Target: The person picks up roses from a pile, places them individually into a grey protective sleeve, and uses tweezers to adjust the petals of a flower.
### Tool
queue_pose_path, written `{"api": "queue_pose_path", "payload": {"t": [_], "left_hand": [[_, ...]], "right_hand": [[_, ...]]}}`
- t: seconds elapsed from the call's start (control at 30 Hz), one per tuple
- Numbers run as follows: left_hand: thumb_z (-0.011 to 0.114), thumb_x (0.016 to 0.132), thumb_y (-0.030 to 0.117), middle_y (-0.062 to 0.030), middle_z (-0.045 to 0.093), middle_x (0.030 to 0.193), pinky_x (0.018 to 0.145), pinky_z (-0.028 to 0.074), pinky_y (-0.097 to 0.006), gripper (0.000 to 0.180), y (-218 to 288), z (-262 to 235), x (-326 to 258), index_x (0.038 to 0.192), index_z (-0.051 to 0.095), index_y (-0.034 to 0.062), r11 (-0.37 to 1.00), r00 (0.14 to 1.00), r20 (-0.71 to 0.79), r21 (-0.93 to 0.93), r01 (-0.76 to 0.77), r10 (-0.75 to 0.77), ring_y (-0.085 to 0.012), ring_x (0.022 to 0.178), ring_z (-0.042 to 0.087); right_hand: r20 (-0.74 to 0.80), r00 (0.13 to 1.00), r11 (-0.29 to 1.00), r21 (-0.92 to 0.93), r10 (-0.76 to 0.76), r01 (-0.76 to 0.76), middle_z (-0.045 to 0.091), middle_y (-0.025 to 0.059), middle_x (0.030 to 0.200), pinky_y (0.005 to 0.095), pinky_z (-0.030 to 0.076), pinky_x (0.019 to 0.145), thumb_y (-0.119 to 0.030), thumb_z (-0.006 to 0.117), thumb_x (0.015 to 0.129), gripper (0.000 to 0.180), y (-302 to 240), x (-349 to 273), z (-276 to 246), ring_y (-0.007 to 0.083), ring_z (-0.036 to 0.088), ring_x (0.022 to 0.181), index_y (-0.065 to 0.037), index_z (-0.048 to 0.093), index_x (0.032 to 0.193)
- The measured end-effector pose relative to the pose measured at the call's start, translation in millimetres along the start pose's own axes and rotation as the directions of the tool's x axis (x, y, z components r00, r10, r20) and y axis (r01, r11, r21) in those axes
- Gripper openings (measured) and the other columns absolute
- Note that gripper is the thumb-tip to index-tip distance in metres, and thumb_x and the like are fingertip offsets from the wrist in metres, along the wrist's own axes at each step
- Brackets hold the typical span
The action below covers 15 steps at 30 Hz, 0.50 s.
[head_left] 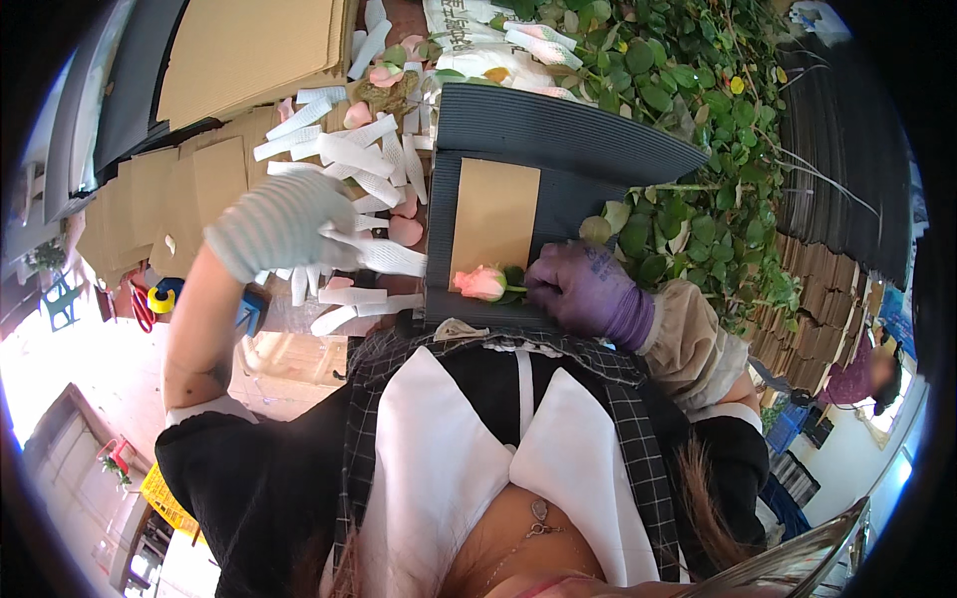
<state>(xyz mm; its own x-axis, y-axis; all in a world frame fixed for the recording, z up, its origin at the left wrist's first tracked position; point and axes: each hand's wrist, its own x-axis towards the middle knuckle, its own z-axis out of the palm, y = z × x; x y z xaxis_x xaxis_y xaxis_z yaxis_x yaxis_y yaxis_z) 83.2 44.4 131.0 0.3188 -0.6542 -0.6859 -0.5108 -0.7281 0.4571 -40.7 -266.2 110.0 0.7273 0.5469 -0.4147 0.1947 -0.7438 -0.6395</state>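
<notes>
My right hand [590, 295], in a purple glove, is closed around the stem of a pink rose [481, 283]. The bloom points left and lies over the lower end of a tan cardboard sheet [498, 214]. That sheet rests on black corrugated board [578, 135], whose far side bends upward. In a striped grey-and-white glove, my left hand [284, 221] pinches one end of a white foam net sleeve [384, 255]. The sleeve's other end reaches toward the rose, a short gap from the petals. My left fingertips are partly blurred.
Loose white net sleeves [354, 154] and pink petals [406, 230] litter the left side. Leafy rose stems [688, 90] heap up at the far right. Cardboard stacks [259, 50] stand far left, black board stacks [837, 149] at right. Another person [857, 377] is in the right background.
</notes>
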Motion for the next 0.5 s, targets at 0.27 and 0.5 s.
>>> {"api": "queue_pose_path", "payload": {"t": [0.27,0.5], "left_hand": [[0.058,0.088,0.026,-0.0115,0.066,0.095,0.086,0.048,-0.038,0.025,63,47,64,0.101,0.067,0.0071,0.742,0.656,-0.527,-0.069,-0.667,0.54,-0.0294,0.095,0.061],[0.049,0.094,0.025,-0.0116,0.065,0.103,0.093,0.045,-0.036,0.029,56,54,73,0.11,0.064,0.0059,0.823,0.765,-0.478,-0.14,-0.551,0.431,-0.0285,0.104,0.059]], "right_hand": [[0.028,1.0,0.999,-0.041,-0.001,0.002,0.059,0.0125,0.077,0.0417,0.047,0.069,-0.013,0.063,0.077,0.01,4,-3,-2,0.0316,0.06,0.077,-0.007,0.066,0.083],[0.098,0.995,0.967,-0.255,0.023,0.003,0.061,0.0127,0.08,0.0431,0.047,0.072,-0.018,0.061,0.08,0.012,-36,-11,-43,0.0309,0.06,0.079,-0.008,0.066,0.084]]}}
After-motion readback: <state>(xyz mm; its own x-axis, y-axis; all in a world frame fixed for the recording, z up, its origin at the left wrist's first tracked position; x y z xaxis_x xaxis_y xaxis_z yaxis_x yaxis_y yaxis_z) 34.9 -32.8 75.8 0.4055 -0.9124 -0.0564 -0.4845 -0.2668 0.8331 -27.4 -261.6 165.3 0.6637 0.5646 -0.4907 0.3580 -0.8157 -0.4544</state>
